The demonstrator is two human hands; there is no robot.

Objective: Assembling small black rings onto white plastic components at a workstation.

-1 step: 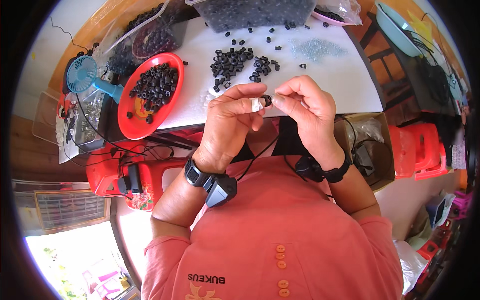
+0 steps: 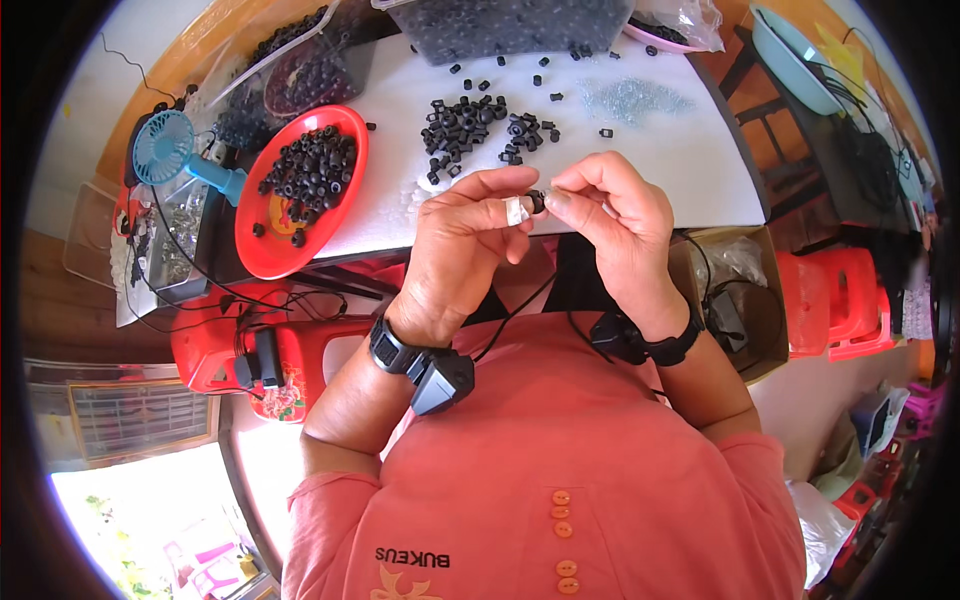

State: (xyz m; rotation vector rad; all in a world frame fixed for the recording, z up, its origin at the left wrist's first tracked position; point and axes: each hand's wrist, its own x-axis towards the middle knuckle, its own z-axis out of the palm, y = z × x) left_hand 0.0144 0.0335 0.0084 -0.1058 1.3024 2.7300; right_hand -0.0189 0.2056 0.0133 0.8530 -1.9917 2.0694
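My left hand [image 2: 450,240] pinches a small black plastic part [image 2: 537,201] between thumb and fingers, just above the near edge of the white-topped table [image 2: 690,190]. White tape [image 2: 516,210] is wrapped round that thumb. Closed in a pinch, my right hand [image 2: 630,220] meets the black part from the right; whatever sits between its fingertips is too small to make out. Beyond the hands lies a loose pile of black parts [image 2: 460,128]. A scatter of tiny clear pieces [image 2: 635,100] lies to its right.
On the left, a red plate [image 2: 270,258] holds many black parts, beside a blue handheld fan [image 2: 165,148]. A clear bin [image 2: 510,35] of black parts stands at the far edge. To the right are a cardboard box [image 2: 770,330] and red stools [image 2: 850,300]. Cables hang at the left.
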